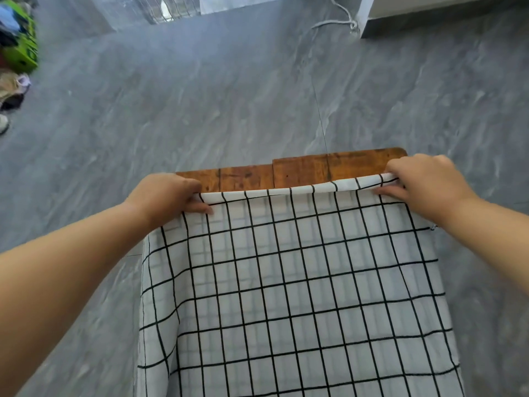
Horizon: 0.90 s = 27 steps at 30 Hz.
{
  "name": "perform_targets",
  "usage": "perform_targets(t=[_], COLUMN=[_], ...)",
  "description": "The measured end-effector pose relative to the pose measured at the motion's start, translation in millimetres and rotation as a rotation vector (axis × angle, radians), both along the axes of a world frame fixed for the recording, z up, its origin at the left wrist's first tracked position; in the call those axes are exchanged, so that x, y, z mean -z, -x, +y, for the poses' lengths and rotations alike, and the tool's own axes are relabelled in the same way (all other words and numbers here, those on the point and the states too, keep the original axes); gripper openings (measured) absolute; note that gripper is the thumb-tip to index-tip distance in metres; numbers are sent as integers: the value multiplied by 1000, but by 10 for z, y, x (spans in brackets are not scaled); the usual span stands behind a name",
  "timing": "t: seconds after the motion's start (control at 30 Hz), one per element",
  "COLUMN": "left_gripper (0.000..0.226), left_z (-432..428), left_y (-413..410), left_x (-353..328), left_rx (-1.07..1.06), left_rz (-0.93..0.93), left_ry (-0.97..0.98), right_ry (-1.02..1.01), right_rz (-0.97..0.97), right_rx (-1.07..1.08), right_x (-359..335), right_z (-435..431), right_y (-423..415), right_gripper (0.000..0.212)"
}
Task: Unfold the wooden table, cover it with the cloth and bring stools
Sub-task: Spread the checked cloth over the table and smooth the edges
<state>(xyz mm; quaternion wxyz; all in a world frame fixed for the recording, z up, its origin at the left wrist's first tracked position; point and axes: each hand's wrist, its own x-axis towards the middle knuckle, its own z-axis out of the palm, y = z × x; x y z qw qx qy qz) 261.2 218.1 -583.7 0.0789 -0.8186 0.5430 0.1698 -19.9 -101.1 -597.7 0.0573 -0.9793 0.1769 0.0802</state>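
Our left hand (166,193) and right hand (420,181) pinch far corners of checked cloth (286,282); wooden table (286,171) strip bare just beyond.

Open grey floor (229,96) rings the table (300,170); clutter (20,44) sits far left.

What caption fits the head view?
Both hands, left hand and right hand, pull the black-and-white checked cloth across the brown wooden table.

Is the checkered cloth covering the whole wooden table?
No, a strip of bare wooden table shows past the cloth edge that both hands hold.
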Motion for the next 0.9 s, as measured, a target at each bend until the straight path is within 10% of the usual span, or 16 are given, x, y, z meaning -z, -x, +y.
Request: perform_targets(t=[0.9], left_gripper=[49], left_z=[-651], left_y=[-498], left_x=[154], left_rx=[-208], left_rz=[-105], left_ry=[38], right_ry=[34], right_rz=[-108], right_rx=[296], right_x=[156], right_z=[-302], right_y=[-479], right_gripper=[22])
